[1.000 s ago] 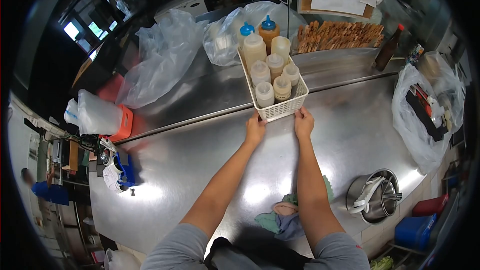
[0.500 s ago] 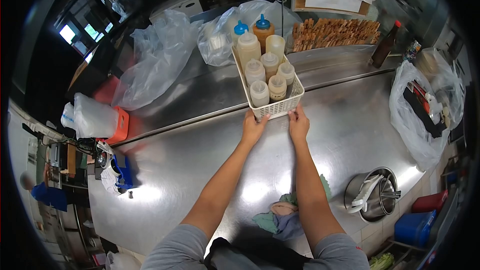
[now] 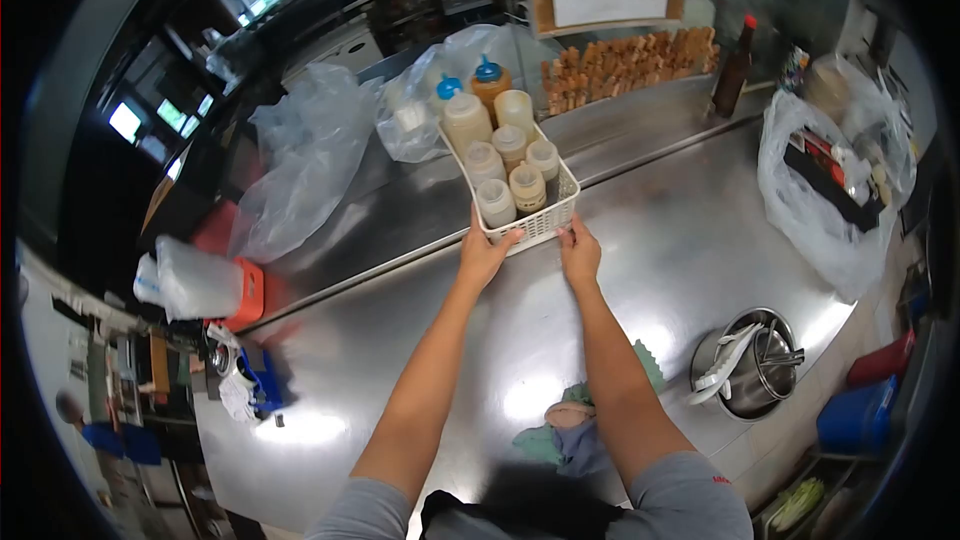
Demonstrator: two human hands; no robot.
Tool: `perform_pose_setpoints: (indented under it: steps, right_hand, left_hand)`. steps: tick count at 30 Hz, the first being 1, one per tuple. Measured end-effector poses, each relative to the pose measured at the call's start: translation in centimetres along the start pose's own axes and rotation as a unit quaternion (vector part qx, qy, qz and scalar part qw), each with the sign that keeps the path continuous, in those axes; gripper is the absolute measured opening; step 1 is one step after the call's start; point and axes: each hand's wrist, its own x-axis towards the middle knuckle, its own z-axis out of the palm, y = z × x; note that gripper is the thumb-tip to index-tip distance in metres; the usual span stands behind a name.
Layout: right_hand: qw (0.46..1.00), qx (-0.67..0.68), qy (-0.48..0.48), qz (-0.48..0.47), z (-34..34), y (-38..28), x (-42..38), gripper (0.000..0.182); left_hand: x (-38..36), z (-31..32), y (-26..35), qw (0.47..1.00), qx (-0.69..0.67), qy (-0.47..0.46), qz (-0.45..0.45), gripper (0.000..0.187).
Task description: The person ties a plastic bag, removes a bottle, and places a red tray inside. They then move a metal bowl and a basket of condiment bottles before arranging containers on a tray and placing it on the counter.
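Note:
A cream plastic basket rests at the raised back edge of the steel counter, its near end toward me. Several squeeze bottles stand in it, among them a tall pale bottle and an orange-brown one with a blue cap. At the basket's near left corner, my left hand is closed on its lower wall, thumb in front. My right hand grips the near right corner, some fingers hidden beneath or behind it. Both arms reach straight forward.
Crumpled cloths lie under my right forearm. A steel pot with utensils stands to the right, near a plastic bag. Behind are wooden clothespins and a dark bottle. An orange container sits left.
My view has turned slightly, so the counter and its objects appear tilted and shifted. Both hands stay on the basket, which shows little or no movement against the counter.

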Motion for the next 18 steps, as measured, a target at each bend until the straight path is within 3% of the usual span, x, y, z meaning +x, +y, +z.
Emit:
perform_pose_setpoints:
  steps: [3,4,5,7,8,10,11,13,15,16,18]
  right_hand:
    - [0.999,0.024,-0.015,-0.023,-0.4,-0.1,0.0,0.05]
    - [0.998,0.03,-0.044,-0.012,-1.2,-0.8,-0.4,0.053]
    - [0.997,0.034,-0.059,-0.028,-1.4,-1.5,-0.8,0.053]
    - [0.996,0.045,0.079,0.003,-1.3,-2.3,-2.2,0.051]
    - [0.997,0.049,0.064,-0.008,-1.5,-3.0,-3.0,0.051]
    - [0.998,0.014,0.02,0.065,-2.5,-5.0,-4.5,0.038]
    - [0.998,0.014,0.011,0.056,-2.9,-6.2,-5.6,0.038]
    - [0.972,0.149,-0.178,-0.042,-4.9,-9.8,-9.4,0.019]
    - [0.936,0.177,-0.289,-0.09,-7.4,-14.3,-15.5,0.007]
    - [0.915,0.149,-0.365,-0.081,-8.9,-16.3,-18.8,0.005]
    - [0.846,0.171,-0.5,-0.066,-11.0,-17.3,-25.5,0.007]
  left_hand:
    - [-2.2,-0.2,-2.3,0.997,-0.06,-0.007,0.041,0.097]
    - [-4.3,-0.2,-2.2,1.0,-0.014,-0.019,-0.014,0.1]
    - [-6.8,-0.4,-1.0,0.998,-0.019,-0.031,-0.041,0.092]
    - [-12.9,-1.6,0.0,0.989,-0.077,-0.086,-0.094,0.072]
    - [-16.1,-2.3,0.1,0.976,-0.13,-0.132,-0.115,0.06]
    - [-23.4,-4.1,2.3,0.959,-0.201,-0.145,-0.135,0.039]
    - [-26.9,-4.5,1.7,0.951,-0.249,-0.11,-0.148,0.035]
    - [-33.9,-5.0,-0.3,0.937,-0.302,-0.071,-0.161,0.032]
    - [-39.1,-5.2,-2.7,0.923,-0.315,0.114,-0.188,0.025]
    - [-39.9,-5.2,-2.6,0.92,-0.321,0.119,-0.19,0.025]
    - [-40.7,-5.7,-2.3,0.873,-0.427,0.209,-0.112,0.022]
